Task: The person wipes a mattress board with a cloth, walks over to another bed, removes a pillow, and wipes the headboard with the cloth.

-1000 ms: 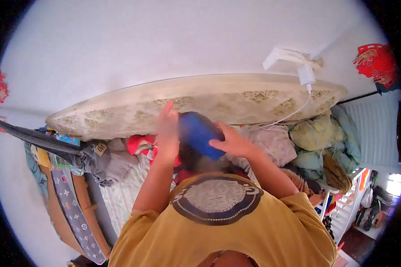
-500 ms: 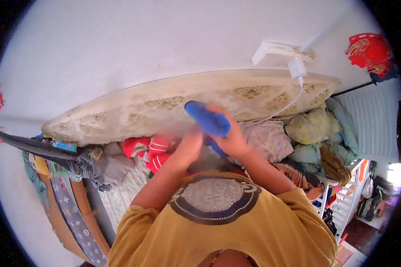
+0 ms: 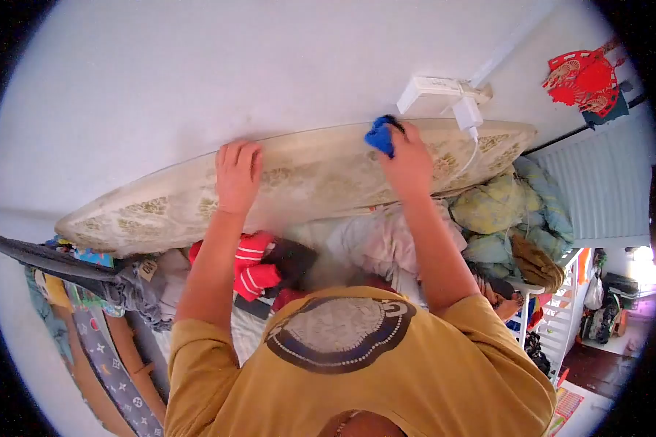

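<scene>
My left hand (image 3: 238, 175) rests on the upper edge of a cream headboard with brown floral patches (image 3: 328, 167), its fingers curled over the edge and nothing visible in them. Farther right, my right hand (image 3: 408, 162) is closed on a crumpled blue cloth (image 3: 380, 136) at the same upper edge, against the wall. The fingertips of my left hand are hidden behind the edge.
Below the headboard lie red striped clothing (image 3: 254, 266), pale pink bedding (image 3: 390, 240), a yellow-green quilt (image 3: 488, 207) and grey clothes (image 3: 142, 288). A white power strip (image 3: 437, 93) with a plugged-in charger and cable is on the wall. A white rail (image 3: 561, 320) stands right.
Both hands have moved from the middle up to the headboard's upper edge and apart. The blue cloth went from unfolded to bunched in my right hand.
</scene>
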### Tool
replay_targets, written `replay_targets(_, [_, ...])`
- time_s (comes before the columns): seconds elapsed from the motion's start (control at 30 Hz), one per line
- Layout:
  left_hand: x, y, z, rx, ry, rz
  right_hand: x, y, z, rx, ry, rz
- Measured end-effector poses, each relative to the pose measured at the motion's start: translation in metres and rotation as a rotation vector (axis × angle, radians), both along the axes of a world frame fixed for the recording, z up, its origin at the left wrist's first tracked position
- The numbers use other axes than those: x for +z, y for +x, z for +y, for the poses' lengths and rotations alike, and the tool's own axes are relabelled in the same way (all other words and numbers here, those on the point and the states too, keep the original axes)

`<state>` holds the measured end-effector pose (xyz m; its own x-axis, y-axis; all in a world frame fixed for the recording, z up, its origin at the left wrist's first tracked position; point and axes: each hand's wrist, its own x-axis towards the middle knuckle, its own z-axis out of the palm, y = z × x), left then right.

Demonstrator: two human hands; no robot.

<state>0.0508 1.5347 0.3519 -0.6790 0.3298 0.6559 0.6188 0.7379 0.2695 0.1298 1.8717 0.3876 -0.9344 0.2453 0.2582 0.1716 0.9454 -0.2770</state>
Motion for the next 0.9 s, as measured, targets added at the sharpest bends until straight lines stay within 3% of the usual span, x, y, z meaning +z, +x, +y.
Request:
replay_targets(0.13, [-0.016,-0.002,0.011,0.068,0.030,0.052,-0.030,-0.016,-0.060,0.304,0.011,0.222])
replay_targets(0.33, [-0.015,0.000,0.007,0.061,0.025,0.084,-0.017,-0.021,-0.103,0.473,-0.159,0.215])
replay_targets(0.5, [-0.008,0.005,0.008,0.018,0.065,0.043,-0.026,-0.004,-0.017,0.307,-0.148,0.325])
replay_targets(0.67, [-0.011,0.003,0.008,0.010,0.086,0.036,-0.023,0.011,0.072,-0.037,-0.062,0.254])
replay_targets(0.77, [-0.015,0.002,0.007,0.041,0.062,0.045,-0.021,0.011,0.062,-0.078,-0.032,0.248])
replay_targets(0.9, [-0.020,0.000,0.007,0.059,0.046,0.042,-0.036,-0.003,-0.002,0.152,-0.060,0.350])
